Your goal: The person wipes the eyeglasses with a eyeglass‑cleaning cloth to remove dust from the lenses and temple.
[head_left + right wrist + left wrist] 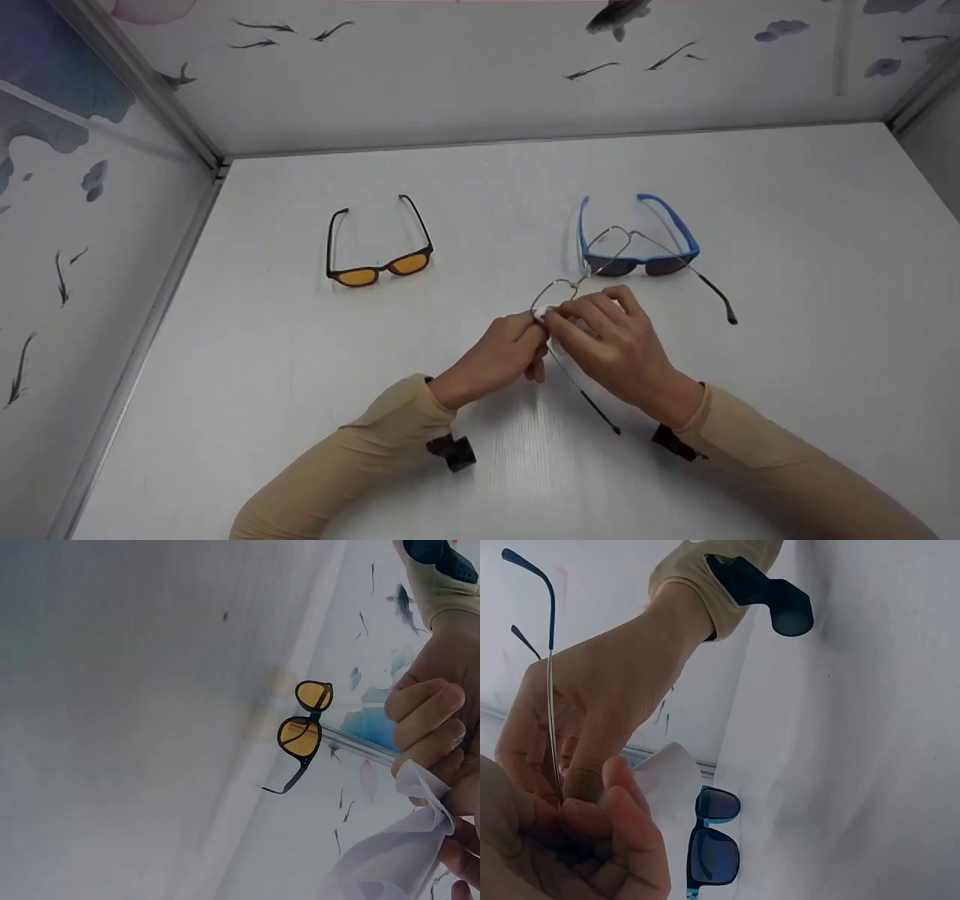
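Note:
Near the middle of the table, my left hand [510, 349] grips thin metal-framed eyeglasses [576, 285] by the near end of the front. Their temples are spread, one dark-tipped temple [600, 415] pointing toward me and the other out to the right. My right hand [619, 345] pinches a white cloth [397, 862] against the near lens, beside the left fingers. Most of the cloth hangs below the hands in the right wrist view. The near lens and the fingertips' exact contact are hidden by the hands.
Black-framed glasses with orange lenses [358, 277] lie at the back left, temples unfolded. Blue-framed sunglasses [666, 265] lie at the back right, partly behind the held eyeglasses in the head view. White panels with painted fish [619, 16] border the white table [247, 337].

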A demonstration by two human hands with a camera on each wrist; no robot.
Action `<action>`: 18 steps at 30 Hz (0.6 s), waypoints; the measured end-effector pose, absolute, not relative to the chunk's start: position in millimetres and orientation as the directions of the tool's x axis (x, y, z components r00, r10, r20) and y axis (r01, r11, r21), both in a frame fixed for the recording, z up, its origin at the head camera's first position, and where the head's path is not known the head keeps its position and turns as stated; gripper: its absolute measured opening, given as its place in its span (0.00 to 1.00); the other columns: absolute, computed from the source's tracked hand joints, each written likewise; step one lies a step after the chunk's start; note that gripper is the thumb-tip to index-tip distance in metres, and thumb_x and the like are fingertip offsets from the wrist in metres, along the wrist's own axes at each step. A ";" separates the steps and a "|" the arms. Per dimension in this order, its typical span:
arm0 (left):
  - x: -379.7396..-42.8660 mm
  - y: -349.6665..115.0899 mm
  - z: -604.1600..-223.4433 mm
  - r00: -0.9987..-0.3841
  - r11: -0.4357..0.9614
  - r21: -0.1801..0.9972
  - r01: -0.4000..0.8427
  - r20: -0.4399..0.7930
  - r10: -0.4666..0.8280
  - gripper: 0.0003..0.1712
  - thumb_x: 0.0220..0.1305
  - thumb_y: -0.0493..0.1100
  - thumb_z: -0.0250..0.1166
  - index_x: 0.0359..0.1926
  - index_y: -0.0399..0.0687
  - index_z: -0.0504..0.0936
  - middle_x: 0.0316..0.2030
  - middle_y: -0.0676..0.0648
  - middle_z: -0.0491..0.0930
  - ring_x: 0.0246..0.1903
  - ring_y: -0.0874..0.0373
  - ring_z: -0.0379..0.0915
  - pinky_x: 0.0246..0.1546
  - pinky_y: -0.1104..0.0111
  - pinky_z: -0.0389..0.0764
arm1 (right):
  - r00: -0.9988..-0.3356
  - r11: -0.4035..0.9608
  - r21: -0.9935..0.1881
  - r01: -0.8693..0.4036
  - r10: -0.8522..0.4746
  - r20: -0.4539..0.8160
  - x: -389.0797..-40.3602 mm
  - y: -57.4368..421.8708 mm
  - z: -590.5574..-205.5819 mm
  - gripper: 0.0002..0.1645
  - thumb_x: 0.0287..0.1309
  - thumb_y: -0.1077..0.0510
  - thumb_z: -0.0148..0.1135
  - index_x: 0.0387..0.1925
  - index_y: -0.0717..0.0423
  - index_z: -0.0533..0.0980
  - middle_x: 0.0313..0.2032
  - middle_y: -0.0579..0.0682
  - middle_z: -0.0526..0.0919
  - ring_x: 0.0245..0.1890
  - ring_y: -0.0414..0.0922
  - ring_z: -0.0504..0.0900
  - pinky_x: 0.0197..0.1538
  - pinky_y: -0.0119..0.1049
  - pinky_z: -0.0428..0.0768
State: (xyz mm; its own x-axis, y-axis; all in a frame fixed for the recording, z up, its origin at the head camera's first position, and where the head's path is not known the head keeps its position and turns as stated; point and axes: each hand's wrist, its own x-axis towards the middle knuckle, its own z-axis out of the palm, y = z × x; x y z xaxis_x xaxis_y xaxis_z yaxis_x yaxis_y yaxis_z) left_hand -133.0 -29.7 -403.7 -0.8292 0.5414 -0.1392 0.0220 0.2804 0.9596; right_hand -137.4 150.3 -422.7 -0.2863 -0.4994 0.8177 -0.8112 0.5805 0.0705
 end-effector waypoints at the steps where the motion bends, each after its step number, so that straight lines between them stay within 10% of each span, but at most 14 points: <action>1: -133.1 -30.2 -403.5 -0.829 0.273 0.962 0.012 -0.143 0.541 0.18 0.76 0.39 0.40 0.31 0.36 0.71 0.21 0.50 0.70 0.20 0.58 0.73 0.27 0.68 0.74 | -0.282 0.596 0.084 -0.799 -0.493 0.823 -138.4 151.3 -422.6 0.08 0.63 0.68 0.58 0.37 0.61 0.83 0.32 0.55 0.82 0.29 0.50 0.80 0.33 0.47 0.73; 8: -133.5 -27.4 -401.3 -0.818 0.279 0.960 0.012 -0.151 0.556 0.17 0.75 0.38 0.40 0.35 0.32 0.72 0.22 0.50 0.70 0.19 0.60 0.72 0.24 0.70 0.73 | -0.263 0.682 0.048 -0.729 -0.345 0.901 -144.6 148.6 -415.2 0.06 0.63 0.63 0.61 0.36 0.59 0.83 0.29 0.55 0.83 0.24 0.52 0.78 0.30 0.48 0.69; 18: -135.1 -30.5 -401.0 -0.825 0.270 0.963 -0.017 -0.166 0.540 0.17 0.75 0.37 0.40 0.28 0.38 0.69 0.19 0.50 0.68 0.18 0.60 0.71 0.24 0.71 0.73 | -0.399 0.611 -0.022 -0.792 -0.489 0.775 -138.7 154.1 -418.1 0.05 0.50 0.70 0.69 0.29 0.60 0.82 0.29 0.53 0.82 0.29 0.49 0.78 0.33 0.44 0.73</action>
